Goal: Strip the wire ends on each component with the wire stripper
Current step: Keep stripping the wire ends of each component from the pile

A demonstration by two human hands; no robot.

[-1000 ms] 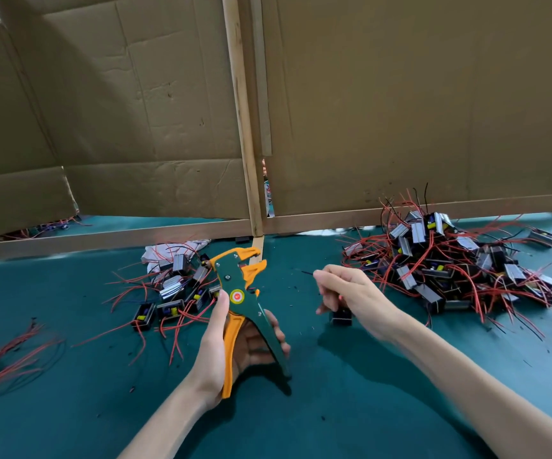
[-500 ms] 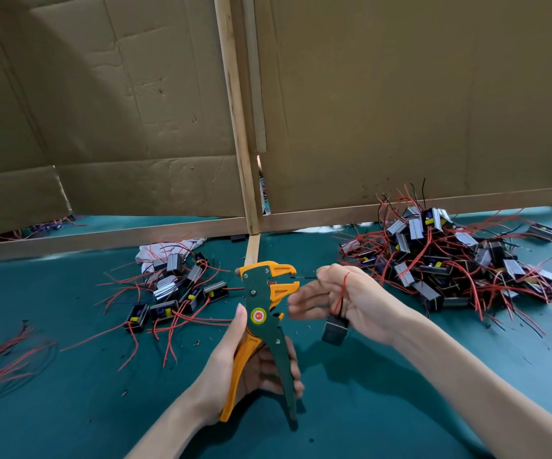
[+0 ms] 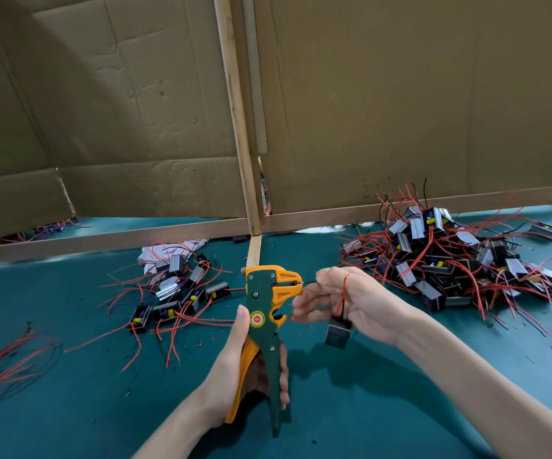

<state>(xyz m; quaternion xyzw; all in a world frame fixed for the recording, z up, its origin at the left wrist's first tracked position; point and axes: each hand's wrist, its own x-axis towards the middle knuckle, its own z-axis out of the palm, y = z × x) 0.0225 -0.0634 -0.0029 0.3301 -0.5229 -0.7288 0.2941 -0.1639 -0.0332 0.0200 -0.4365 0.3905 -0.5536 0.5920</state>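
Wire stripper (image 3: 261, 303) mid-frame, left hand (image 3: 234, 369) wrapped round its handles. Right hand (image 3: 344, 303) pinches a wire (image 3: 307, 282) fed into the jaws, component (image 3: 338, 332) dangling below. Next up, I reckon: squeeze, keeping the wire steady.

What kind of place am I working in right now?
Most likely a small electronics assembly bench. A teal table walled by cardboard partitions, a big pile of wired parts and a smaller pile, and the left hand gripping a wire stripper while the right hand holds a component by its wires.
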